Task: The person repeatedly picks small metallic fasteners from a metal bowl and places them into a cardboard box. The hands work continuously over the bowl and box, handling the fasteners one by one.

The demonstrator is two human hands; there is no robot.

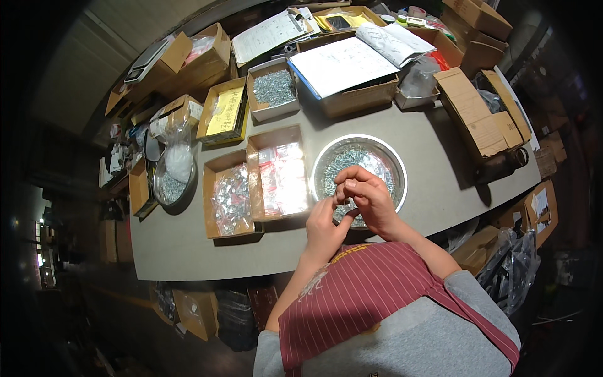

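Observation:
Both hands meet over the near left part of a round metal bowl (404,176), their fingers bent toward each other. The bowl holds many small silvery screws (344,162). My right hand (372,200) has its thumb and fingers closed in a pinch. My left hand (323,227) is closed just below and left of it, fingertips near the right hand's. Whatever lies between the fingers is too small and hidden to name. Left of the bowl, an open cardboard box (306,141) holds clear bags with red marks. Beside it, another box (210,164) contains small bags of metal parts.
Behind these stand a white box of small metal pieces (274,88) and a yellow-topped box (226,112). An open folder of papers (342,63) rests on a carton. At left is a metal bowl with a plastic bag (179,162); at right, an open carton (471,116).

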